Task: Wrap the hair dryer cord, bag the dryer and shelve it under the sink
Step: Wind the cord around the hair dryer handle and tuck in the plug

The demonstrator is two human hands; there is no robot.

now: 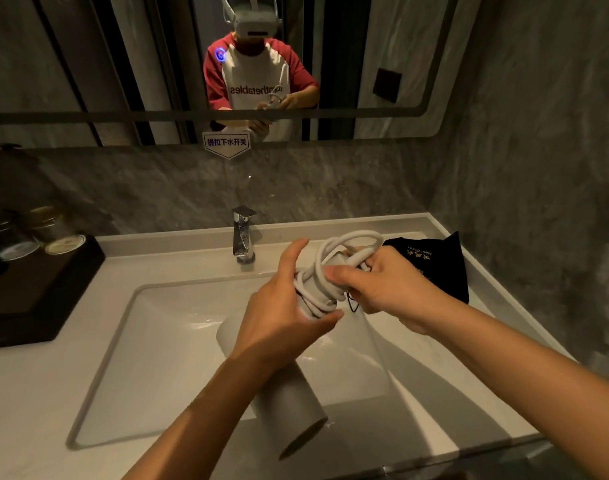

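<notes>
Left hand (pixel 285 308) grips the white hair dryer (pixel 289 400) over the sink (pixel 123 341); right hand (pixel 375 285) pinches the cord (pixel 334 268), coiled around its handle.

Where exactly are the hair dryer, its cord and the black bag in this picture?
hair dryer (pixel 289 403): head view, on the grey barrel over the basin.
cord (pixel 330 258): head view, on the white loops wound round the handle.
black bag (pixel 431 261): head view, on its cloth face, lying on the counter right of the hands.
</notes>
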